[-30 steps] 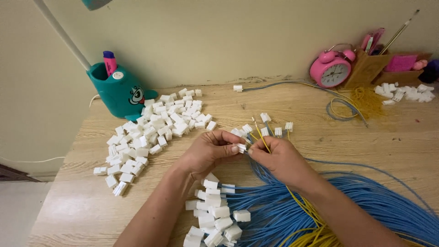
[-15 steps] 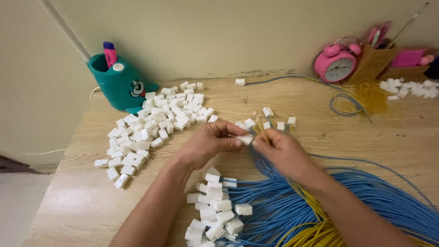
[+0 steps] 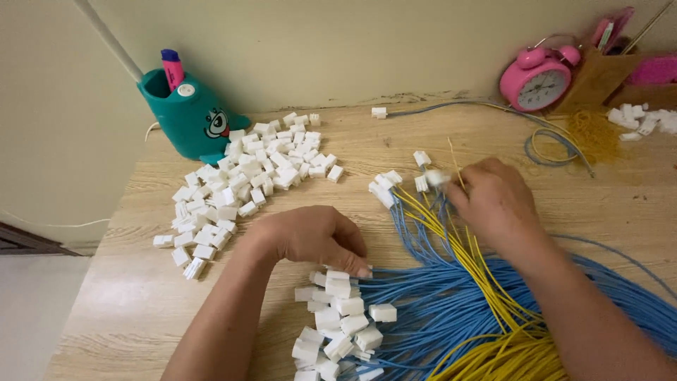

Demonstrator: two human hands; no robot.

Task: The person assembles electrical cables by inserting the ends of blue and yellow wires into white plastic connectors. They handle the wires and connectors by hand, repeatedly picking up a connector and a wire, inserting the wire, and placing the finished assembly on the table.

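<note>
Our left hand (image 3: 317, 236) curls fingertips-down on the near connectors (image 3: 338, 321), our right hand (image 3: 493, 197) pinches a yellow wire (image 3: 457, 173) by fitted plugs (image 3: 384, 190); big loose pile (image 3: 240, 183) remains, mostly undone.

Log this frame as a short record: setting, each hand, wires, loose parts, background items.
Setting: wooden desk against a wall
Left hand: palm down, fingertips on the near cluster of white connectors
Right hand: pinching a wire beside a white connector
Wires: blue wires and yellow wires fanned across the desk
Loose parts: large pile of white connectors on the left
Background: teal pen holder, pink alarm clock
</note>
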